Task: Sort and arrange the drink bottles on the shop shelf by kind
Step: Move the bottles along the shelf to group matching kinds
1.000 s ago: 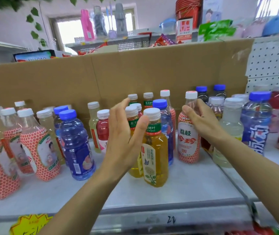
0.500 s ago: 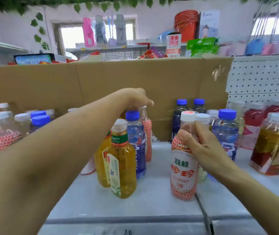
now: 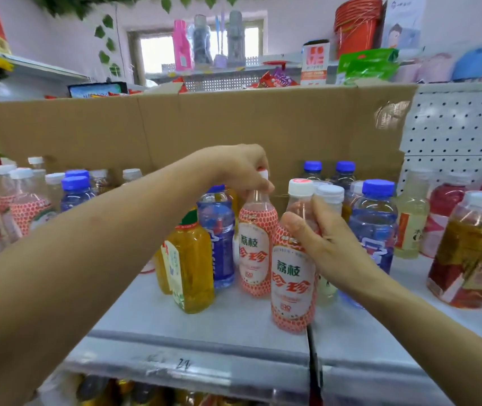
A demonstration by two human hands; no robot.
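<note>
The left hand [image 3: 239,168] reaches across and grips the cap end of the rear red-patterned bottle [image 3: 256,250], its fingers curled over the top; the right hand [image 3: 322,241] grips the clear neck of the front red-patterned bottle [image 3: 292,288], which stands upright near the shelf [image 3: 234,323] edge, just beside the rear one. To their left stand a yellow tea bottle [image 3: 193,268] and a blue bottle [image 3: 219,241]; a cardboard sheet [image 3: 234,121] backs the row.
</note>
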